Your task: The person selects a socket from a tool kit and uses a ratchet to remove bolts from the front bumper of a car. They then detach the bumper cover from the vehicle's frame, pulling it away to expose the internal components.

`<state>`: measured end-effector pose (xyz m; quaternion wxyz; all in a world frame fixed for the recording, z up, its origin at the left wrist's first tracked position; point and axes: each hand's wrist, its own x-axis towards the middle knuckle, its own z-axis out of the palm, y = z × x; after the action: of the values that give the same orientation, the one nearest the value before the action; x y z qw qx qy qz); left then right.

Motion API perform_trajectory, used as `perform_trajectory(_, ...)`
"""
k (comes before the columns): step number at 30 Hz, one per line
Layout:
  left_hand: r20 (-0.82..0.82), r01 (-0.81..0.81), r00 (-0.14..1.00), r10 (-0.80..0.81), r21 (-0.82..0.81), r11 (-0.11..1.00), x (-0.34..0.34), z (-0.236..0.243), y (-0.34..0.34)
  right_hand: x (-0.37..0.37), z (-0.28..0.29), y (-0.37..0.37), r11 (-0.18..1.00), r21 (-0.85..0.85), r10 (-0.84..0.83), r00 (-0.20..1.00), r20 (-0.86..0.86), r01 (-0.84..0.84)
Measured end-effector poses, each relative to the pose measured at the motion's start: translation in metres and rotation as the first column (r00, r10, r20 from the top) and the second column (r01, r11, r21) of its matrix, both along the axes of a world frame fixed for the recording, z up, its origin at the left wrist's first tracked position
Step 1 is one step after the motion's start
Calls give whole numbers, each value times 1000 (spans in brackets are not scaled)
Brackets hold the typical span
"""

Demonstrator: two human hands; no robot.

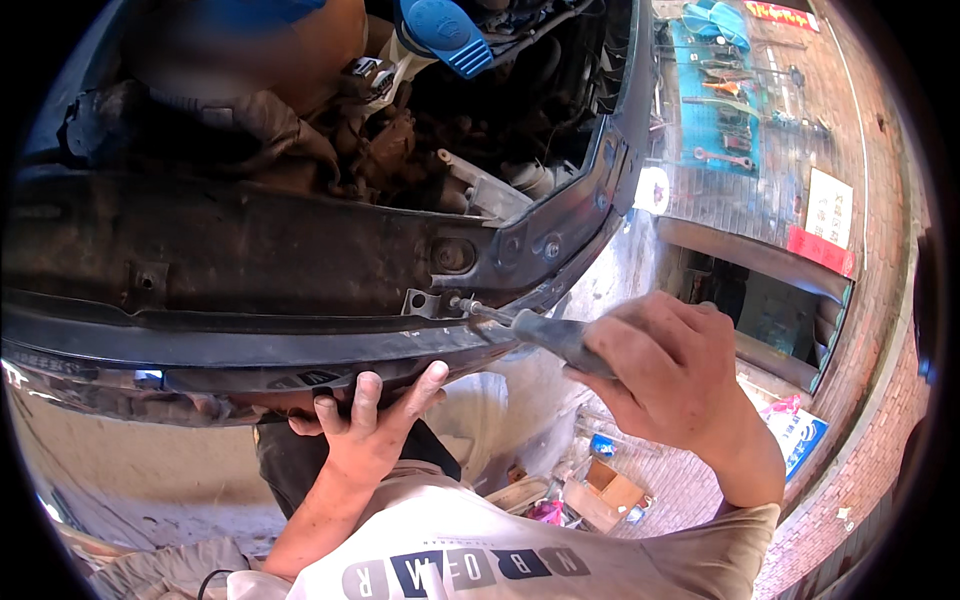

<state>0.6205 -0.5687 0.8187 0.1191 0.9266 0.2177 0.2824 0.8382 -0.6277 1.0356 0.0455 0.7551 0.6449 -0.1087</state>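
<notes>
My right hand point(665, 375) is closed round the dark grey handle of a screwdriver point(550, 335). Its metal shaft points left to a screw point(458, 304) at a small metal bracket point(425, 303) on the car's front edge. Whether the tip sits in the screw head is too small to tell. With fingers spread, my left hand point(370, 425) rests against the underside of the glossy dark front bumper point(200, 385) and grips nothing. Behind the bracket runs the dusty black front panel point(270, 245).
Beyond the panel lies the engine bay with a blue cap point(445, 35) and a white plastic part point(487, 190). Another person's sleeve point(265, 125) leans in at the upper left. Tools hang on a blue wall board point(715, 100) at right; a cardboard box point(610, 490) stands below.
</notes>
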Motion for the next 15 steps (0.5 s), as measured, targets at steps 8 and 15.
perform_trajectory(8,-6,10,1000,-10,-9,1000,-3,-1,-2,-5,9,6,996,-69,-63,998,-20,62)
perform_trajectory(15,-3,9,1000,-9,4,1000,0,1,2,-5,1,10,989,-43,-144,989,-27,143)
